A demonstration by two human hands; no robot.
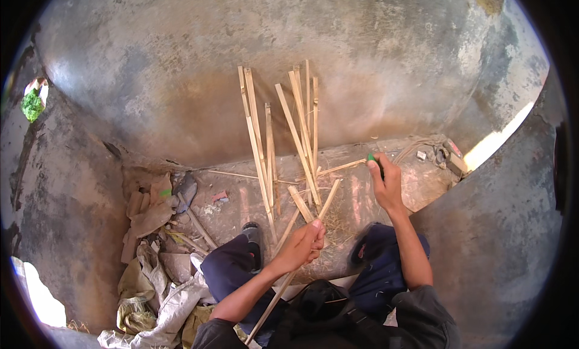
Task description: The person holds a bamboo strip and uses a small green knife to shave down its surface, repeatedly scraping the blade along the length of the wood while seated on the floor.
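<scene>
My left hand [300,246] is closed around a long, thin bamboo strip [329,199]. The strip's lower end slants down past my left leg. A short, wider bamboo piece [300,203] also meets this hand's fingertips; whether it is gripped cannot be told. Off to the right, my right hand [388,181] is raised and curled around a small green-handled tool [371,160]. Its working end is not clear to see. Several bamboo strips [256,126] lean against the wall ahead, in a left bunch and a right bunch [301,120].
A concrete wall [386,59] curves around the work spot. White and olive sacks [175,307] lie at lower left, below broken slabs and sticks [148,210]. Coiled cord [416,145] and a block [453,162] sit at the right corner. Shavings litter the floor [344,225] between my feet.
</scene>
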